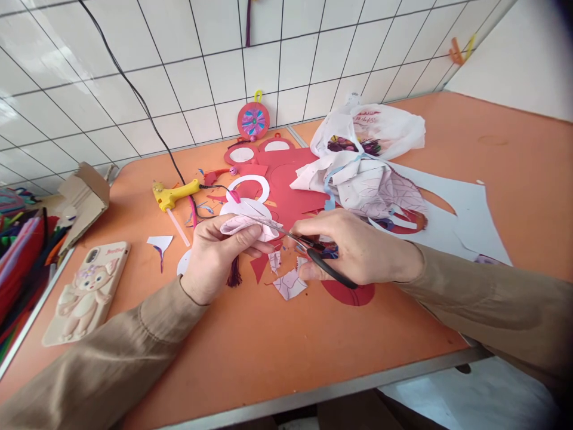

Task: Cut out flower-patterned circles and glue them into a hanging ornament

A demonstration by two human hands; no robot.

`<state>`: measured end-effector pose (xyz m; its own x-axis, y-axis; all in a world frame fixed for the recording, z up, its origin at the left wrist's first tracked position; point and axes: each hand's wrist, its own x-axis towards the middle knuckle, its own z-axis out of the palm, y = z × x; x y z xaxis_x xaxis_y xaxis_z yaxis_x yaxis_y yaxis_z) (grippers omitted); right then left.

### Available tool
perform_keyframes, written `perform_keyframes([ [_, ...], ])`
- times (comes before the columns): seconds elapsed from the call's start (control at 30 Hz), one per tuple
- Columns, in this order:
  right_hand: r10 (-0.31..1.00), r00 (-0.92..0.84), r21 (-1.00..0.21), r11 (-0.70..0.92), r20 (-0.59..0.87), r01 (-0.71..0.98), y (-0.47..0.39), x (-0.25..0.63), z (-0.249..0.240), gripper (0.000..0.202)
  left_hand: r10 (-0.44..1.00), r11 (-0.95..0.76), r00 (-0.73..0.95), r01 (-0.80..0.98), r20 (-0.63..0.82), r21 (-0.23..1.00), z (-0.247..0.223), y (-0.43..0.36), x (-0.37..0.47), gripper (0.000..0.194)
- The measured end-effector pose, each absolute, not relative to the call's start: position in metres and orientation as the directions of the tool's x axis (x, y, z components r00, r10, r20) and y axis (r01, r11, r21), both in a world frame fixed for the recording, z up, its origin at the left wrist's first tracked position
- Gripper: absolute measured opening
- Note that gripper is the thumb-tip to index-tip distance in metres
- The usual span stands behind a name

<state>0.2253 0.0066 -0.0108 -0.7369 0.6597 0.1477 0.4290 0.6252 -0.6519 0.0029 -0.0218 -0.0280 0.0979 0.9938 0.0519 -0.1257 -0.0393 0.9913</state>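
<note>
Folded pale pink patterned fabric (245, 226) is pinched between the thumb and fingers of my left hand (219, 254). My right hand (353, 245) is closed round the black handles of a pair of scissors (331, 270). Their blades point left and lie against the upper right part of the fabric; the exact contact is too small to tell. Small fabric scraps (290, 284) rest on the orange table (268, 358) below the scissors. White paper circles and a white ring (264, 186) lie just beyond my left hand.
A yellow glue gun (174, 194) with a black cord stands left, near a phone (89, 292) and a cardboard box (85, 200). Red paper (290, 179), crumpled fabric (371, 185), a plastic bag (394, 128) and white sheets (465, 209) cover the back and right. A round ornament (253, 121) leans on the tiled wall.
</note>
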Motion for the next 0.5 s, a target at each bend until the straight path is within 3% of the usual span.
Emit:
perform_keyframes([
  [0.33,0.607,-0.795,-0.898,0.36,0.021,0.251,0.0095,0.2291,-0.0108,0.03,0.997,-0.02,0.071,-0.159,0.032,0.987,-0.0267,-0.0205,0.0036,0.017],
  [0.5,0.569,-0.82,-0.92,0.352,0.064,0.172,0.0109,0.2314,-0.0168,0.03,0.998,-0.009,0.061,-0.158,0.019,0.987,-0.0265,-0.0207,0.0041,0.019],
])
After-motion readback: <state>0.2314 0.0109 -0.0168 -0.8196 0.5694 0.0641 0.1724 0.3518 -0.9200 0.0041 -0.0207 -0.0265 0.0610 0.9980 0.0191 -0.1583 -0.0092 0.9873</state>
